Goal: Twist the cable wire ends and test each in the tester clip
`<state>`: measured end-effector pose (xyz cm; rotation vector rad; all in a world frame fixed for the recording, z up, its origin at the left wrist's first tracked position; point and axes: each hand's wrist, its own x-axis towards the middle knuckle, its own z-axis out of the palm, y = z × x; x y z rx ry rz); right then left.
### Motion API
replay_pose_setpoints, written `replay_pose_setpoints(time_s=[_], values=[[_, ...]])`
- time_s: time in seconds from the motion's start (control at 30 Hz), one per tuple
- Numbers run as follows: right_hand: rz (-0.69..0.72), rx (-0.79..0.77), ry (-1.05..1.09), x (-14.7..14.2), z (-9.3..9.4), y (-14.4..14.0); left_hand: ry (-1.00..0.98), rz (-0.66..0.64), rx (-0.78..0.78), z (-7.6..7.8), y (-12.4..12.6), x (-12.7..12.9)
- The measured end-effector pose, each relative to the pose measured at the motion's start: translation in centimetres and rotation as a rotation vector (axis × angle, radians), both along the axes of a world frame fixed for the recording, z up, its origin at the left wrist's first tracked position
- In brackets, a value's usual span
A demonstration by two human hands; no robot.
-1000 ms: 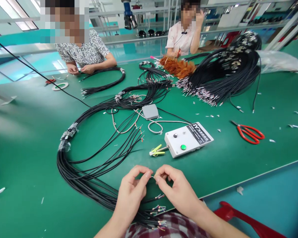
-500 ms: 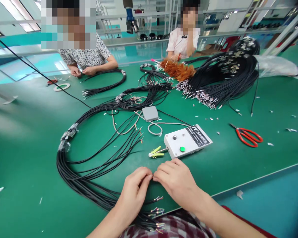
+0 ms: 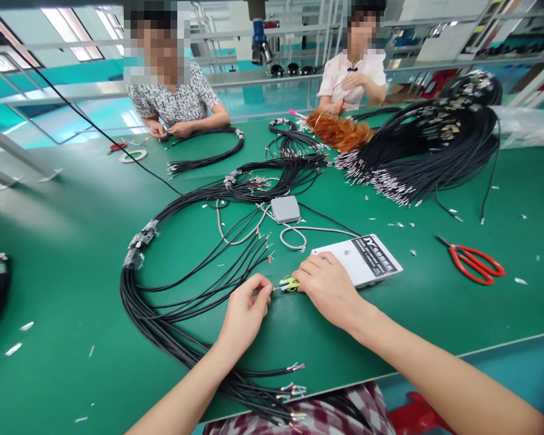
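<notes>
Working at a green bench (image 3: 63,254), a person pinches the end of a thin wire (image 3: 274,289) between thumb and forefinger of the left hand (image 3: 247,311), fingers closed together on it. The right hand (image 3: 330,287) rests at the yellow-green clip (image 3: 290,283), fingertips closed around its rear end, with the palm covering part of the white tester box (image 3: 367,263) lying at the hand's 2 o'clock. The wire tip sits just beside the clip's mouth; whether it is inside cannot be told.

At 9 o'clock from the hands, a thick bundle of black cables (image 3: 163,314) loops across the bench and runs back toward the person's lap, its stripped ends fanned at 6 o'clock. A small grey pedal box (image 3: 285,209) lies at 12 o'clock, red scissors (image 3: 474,264) at 3 o'clock. Farther off at 1 o'clock a large heap of black leads (image 3: 430,139) rests beside an orange wire tuft (image 3: 340,131). Two co-workers sit across the bench at 11 and 1 o'clock.
</notes>
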<state>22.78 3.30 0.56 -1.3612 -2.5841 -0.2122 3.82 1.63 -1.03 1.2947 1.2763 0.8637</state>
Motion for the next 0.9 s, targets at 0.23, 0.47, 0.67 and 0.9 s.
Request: replay_pose_setpoints(time_s=[0.23,0.47,0.67,0.9], values=[[0.009,-0.043,-0.006,0.1,0.6,0.1,0.028,0.014,0.009,-0.8,0.7,0.9],[0.007,-0.052,0.004,0.1,0.6,0.1,0.083,0.002,0.037,-0.6,1.0,1.2],[-0.008,-0.043,0.018,0.0,0.4,-0.1,0.134,-0.003,0.076,-0.6,0.9,1.3],[0.003,0.010,0.122,1.0,1.3,-1.2,0.151,-0.015,0.085,-0.7,1.1,1.2]])
